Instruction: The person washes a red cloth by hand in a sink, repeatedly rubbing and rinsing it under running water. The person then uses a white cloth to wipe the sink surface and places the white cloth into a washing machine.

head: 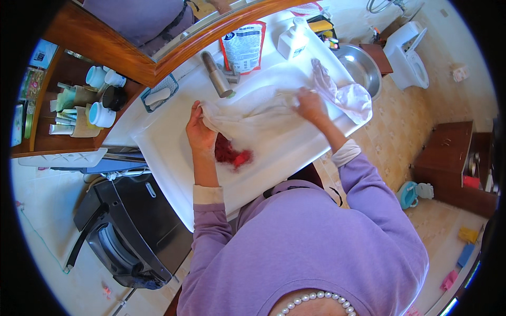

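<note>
A wet white cloth (253, 114) is stretched between my hands above the white washbasin (174, 158). My left hand (201, 128) grips its left end, thumb up, near the faucet. At the other end, my right hand (310, 104) is closed on the cloth, slightly blurred. Below, a dark red cloth (231, 154) lies partly in sudsy water, its upper part hidden behind the white cloth and my left hand. Beyond my right hand, a pale, light-patterned cloth (348, 98) lies bunched over the basin's right rim. The metal faucet (216, 75) stands at the back of the basin.
A refill pouch (244, 47) and a white pump bottle (293, 39) stand behind the basin. A soap dish (159, 93) sits at its back left, beside shelves with jars (102, 114). At the right are a metal basin (361, 71) and a toilet (407, 57); a black washing machine (134, 233) stands lower left.
</note>
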A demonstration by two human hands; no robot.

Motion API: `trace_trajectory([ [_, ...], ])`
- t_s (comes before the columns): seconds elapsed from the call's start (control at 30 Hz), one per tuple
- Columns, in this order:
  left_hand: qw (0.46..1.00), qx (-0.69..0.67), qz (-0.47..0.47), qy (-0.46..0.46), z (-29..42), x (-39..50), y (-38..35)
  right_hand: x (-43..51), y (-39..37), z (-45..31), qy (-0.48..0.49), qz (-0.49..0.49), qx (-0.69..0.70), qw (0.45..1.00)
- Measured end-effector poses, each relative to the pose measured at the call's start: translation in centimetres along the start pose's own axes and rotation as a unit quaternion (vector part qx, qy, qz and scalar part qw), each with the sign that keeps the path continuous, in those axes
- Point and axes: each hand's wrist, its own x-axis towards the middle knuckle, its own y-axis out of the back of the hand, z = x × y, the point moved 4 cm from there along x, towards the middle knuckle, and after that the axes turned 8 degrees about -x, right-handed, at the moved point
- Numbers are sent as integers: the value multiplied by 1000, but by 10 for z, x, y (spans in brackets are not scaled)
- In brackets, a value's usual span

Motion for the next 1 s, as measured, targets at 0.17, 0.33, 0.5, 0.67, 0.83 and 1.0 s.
trace_trajectory([
  [0.17, 1000, -11, -11, -10, -5, -12, -32, -27, -39, -126, 173, -7, 188, 967],
  [0.33, 998, 13, 12, -57, 18, -20, -36, -14, -84, -128, 183, -184, 229, 938],
  [0.5, 999, -49, -18, -11, -5, -22, -40, -33, -43, -147, 164, -56, 225, 959],
  [0.67, 995, 87, 15, -54, -3, -23, -50, -15, -99, -113, 81, -12, 275, 958],
  [0.83, 945, 215, 202, -143, 29, -21, 58, 3, -1, -52, -77, -41, 585, 807],
  [1.0, 935, 201, 288, 57, -34, 12, 222, 11, 87, -87, 32, -106, 784, 610],
])
